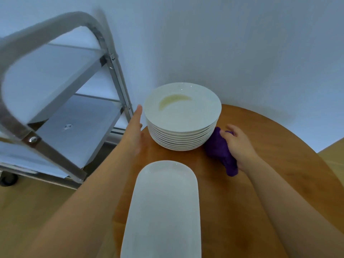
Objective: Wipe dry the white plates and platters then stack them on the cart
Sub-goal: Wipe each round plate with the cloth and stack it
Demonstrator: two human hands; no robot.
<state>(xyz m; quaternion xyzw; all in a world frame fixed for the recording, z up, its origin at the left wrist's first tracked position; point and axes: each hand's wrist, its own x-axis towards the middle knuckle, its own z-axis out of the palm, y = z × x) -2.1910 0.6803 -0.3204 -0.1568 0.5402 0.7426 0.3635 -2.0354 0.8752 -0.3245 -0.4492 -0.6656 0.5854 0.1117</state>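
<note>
A stack of several round white plates (183, 120) stands at the far side of the round wooden table (270, 164); the top plate carries a yellowish crescent mark. A long white platter (163, 211) lies nearer to me. My left hand (135, 131) reaches with straight fingers along the left side of the stack, just beside its rim. My right hand (237, 144) grips a crumpled purple cloth (220, 151) on the table, right of the stack. The metal cart (61, 112) stands to the left with bare shelves.
A pale wall rises close behind the table. The cart's curved handle (37, 30) arches high at upper left, and one of its wheels (8, 178) rests on the wooden floor. Wooden floor shows at the far right too.
</note>
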